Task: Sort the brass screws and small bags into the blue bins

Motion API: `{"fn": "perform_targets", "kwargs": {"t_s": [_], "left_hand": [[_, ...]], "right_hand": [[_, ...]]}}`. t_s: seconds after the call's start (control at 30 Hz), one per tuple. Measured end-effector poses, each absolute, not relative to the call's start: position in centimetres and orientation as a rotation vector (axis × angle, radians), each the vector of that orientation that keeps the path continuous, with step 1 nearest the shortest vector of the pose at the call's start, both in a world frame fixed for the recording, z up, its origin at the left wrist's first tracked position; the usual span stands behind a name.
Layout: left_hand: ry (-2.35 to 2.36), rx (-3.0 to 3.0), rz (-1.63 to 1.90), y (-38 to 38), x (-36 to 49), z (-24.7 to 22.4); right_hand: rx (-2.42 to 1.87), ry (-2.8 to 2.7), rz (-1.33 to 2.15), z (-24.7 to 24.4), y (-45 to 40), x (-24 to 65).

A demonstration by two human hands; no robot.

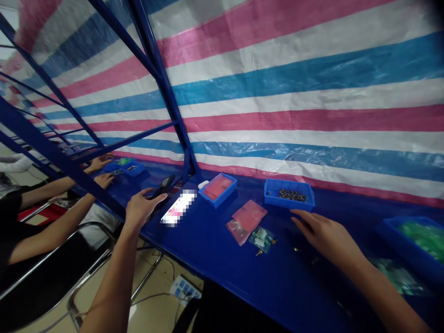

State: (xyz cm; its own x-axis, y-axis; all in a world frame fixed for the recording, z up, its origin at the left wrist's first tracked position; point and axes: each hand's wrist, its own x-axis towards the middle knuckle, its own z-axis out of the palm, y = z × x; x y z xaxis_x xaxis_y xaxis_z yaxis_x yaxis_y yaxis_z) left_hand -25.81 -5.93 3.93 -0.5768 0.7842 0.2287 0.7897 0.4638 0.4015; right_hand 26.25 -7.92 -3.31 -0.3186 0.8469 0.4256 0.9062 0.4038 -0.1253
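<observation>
My left hand (141,208) is at the table's left front edge, with thumb and fingers closed about a dark, phone-like device (164,186); part of it is hidden by the hand. Just right of it lies a bright, pixelated screen (178,208). My right hand (324,233) hovers over the table with fingers stretched and nothing visible in them. Beyond its fingertips stands a blue bin of small dark metal parts (289,194). To its left lie pink bags (248,217) and a small clear bag (262,238) with brass-coloured pieces (259,252) beside it.
A blue bin with pink bags (218,188) stands at the back. On the right are a blue bin of green packets (421,236) and clear bags (398,275). Blue frame posts (169,97) rise at left. A co-worker's hands (103,179) work beyond; a power strip (185,289) lies below.
</observation>
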Motion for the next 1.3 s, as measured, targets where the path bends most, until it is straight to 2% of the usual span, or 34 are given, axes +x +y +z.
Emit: {"fn": "perform_targets", "kwargs": {"t_s": [0.13, 0.43, 0.73, 0.83, 1.07, 1.17, 1.3], "left_hand": [[-2.591, -1.472, -0.746, -6.5, -24.3, 3.4], [-2.469, -1.736, -0.397, -6.5, -21.8, -1.1], [-2.505, -1.758, -0.281, -6.7, -21.5, -1.1], [-2.354, -1.613, -0.422, -6.7, -19.7, 0.1], [-1.756, -1.899, -1.224, -5.4, -9.8, 3.4], [-1.472, -2.242, -1.293, -3.8, -4.6, 3.8], [-1.252, -2.594, -1.182, -1.7, 2.0, 3.2]], "right_hand": [[-1.496, -2.305, -0.178, -3.7, -8.0, 26.0], [-1.514, -2.32, -0.162, -3.7, -8.0, 26.0], [-1.509, -2.271, -0.107, -3.3, -8.2, 25.6], [-1.522, -2.275, 0.017, -2.7, -8.2, 25.6], [-1.267, -2.463, 0.526, -1.5, -8.6, 25.3], [-1.289, -2.486, 0.646, -1.6, -8.6, 25.5], [-1.39, -2.457, 0.745, -1.6, -8.5, 26.4]]}}
